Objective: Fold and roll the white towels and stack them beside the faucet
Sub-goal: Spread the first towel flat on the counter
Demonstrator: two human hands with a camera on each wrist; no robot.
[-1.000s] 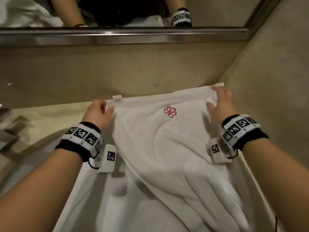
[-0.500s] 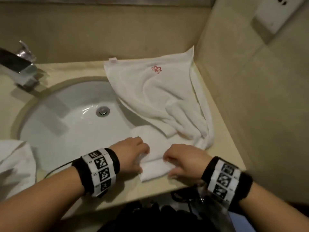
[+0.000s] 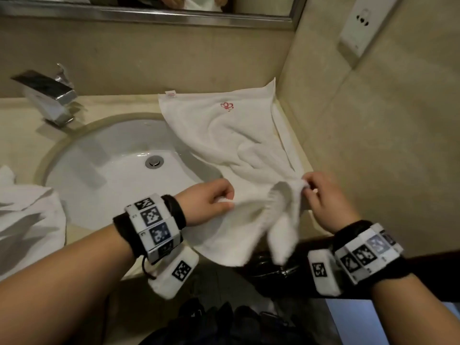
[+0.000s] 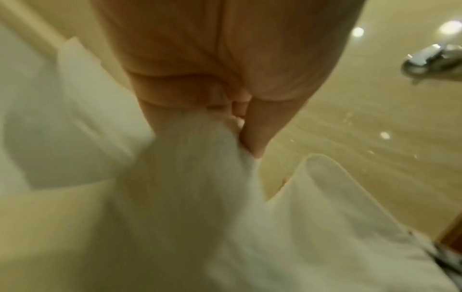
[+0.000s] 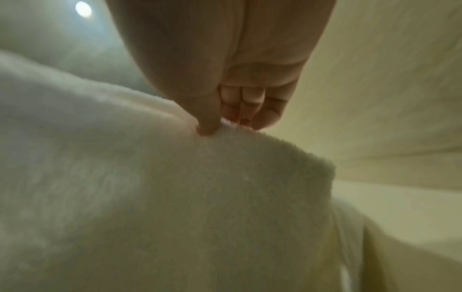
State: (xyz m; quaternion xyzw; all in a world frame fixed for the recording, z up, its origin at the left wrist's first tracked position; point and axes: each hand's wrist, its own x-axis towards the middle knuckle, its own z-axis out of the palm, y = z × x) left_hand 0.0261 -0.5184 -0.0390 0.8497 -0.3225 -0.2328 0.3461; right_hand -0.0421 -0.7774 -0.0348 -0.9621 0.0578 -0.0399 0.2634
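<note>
**Towel folding at the bathroom sink**

Beige stone counter [image 3: 119, 103] in a dim bathroom, round white sink [image 3: 104, 170] sunk into it, tan walls all around.

Closest to the camera, both hands are on the near edge of a white towel [image 3: 224, 135]. Left hand [image 3: 205, 204] has its fingers curled in and is pinching a bunched bit of the edge between thumb and fingers; the left wrist view shows the cloth coming straight out of that pinch, pretty blurry though. Right hand [image 3: 321, 197] is doing the same at the other end, thumb [image 5: 207, 122] pressed on the fuzzy hem with the fingertips tucked behind it. Between the hands the edge is lifted off the counter and sags, with a flap hanging past the counter's front.

Further back, the rest of the towel lies rumpled on the counter right of the sink, partly over the basin rim, its far corner touching the wall. It has a small red logo [image 3: 227, 106] and a tag [image 3: 170, 93].

Another white towel [image 3: 27, 215] sits crumpled at the left. Chrome faucet [image 3: 49, 95] is back left, well apart from the held towel. Mirror frame [image 3: 149, 16] above, wall socket [image 3: 361, 31] top right.
</note>
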